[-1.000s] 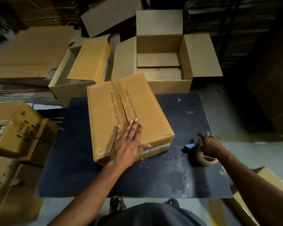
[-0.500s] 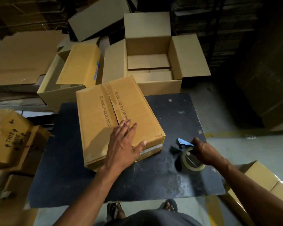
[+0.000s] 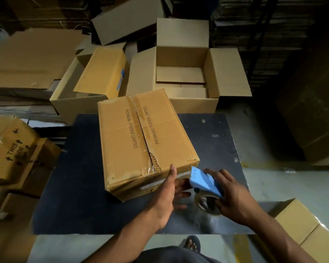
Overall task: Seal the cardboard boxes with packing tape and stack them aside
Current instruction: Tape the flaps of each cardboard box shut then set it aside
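Box (image 3: 141, 141) with "PATANJALI FOODS LIMITED" printed on both top flaps is sitting on the dark bench (image 3: 80, 186), turned at a bit of an angle, far end hanging slightly past the bench's back edge. Clear tape already runs down the centre seam, kinda wrinkly, and the cardboard near the front edge of the seam is torn so you can see the corrugation.

Right hand (image 3: 234, 196) is wrapped around a tape dispenser (image 3: 205, 181), blue body on top and the tape roll (image 3: 207, 204) underneath, fingers closed around it, held just off the front right corner of the box. Left hand (image 3: 167, 194) is right next to it, fingers spread loose and open, reaching toward the dispenser's front, thumb up against the box's near face. Can't tell if it's actually pinching the tape end.

Behind the bench there's an open empty carton (image 3: 180, 73), another open one (image 3: 103, 73) to its left, plus flattened cardboard all over. A "THIS SIDE" box (image 3: 13, 149) sits at the left, and a closed box (image 3: 308, 230) at lower right.
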{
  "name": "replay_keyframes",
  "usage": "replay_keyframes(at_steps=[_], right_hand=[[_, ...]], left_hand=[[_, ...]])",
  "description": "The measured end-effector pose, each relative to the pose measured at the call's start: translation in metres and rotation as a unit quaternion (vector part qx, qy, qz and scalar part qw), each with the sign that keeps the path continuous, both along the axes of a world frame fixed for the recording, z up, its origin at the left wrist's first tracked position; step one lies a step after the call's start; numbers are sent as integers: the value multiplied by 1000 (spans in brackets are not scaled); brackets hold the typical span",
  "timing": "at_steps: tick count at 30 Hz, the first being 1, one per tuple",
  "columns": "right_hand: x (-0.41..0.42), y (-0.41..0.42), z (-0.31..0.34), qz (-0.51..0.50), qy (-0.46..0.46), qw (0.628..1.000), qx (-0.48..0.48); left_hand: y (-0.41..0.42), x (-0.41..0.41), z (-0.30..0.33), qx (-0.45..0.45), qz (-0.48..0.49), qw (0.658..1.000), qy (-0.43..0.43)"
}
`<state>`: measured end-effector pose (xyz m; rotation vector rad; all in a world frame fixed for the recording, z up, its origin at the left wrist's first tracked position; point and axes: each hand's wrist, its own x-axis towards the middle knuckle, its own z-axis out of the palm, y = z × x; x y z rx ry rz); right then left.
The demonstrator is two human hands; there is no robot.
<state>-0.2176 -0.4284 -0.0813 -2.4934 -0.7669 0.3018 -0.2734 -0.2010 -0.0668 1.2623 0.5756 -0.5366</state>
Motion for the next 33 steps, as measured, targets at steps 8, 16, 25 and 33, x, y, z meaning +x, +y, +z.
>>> replay_keyframes(at_steps=[8, 16, 25, 33], right_hand=[[9, 65, 52, 116, -99, 984, -92], [22, 168, 96, 278, -106, 950, -90], [68, 160, 115, 342, -109, 901, -242], [64, 185, 103, 353, -116, 892, -256]], left_hand=[[37, -34, 37, -72, 179, 981, 5], [93, -47, 51, 6, 385, 923, 12], [158, -85, 5, 125, 473, 871, 41], [171, -79, -20, 168, 499, 850, 29]])
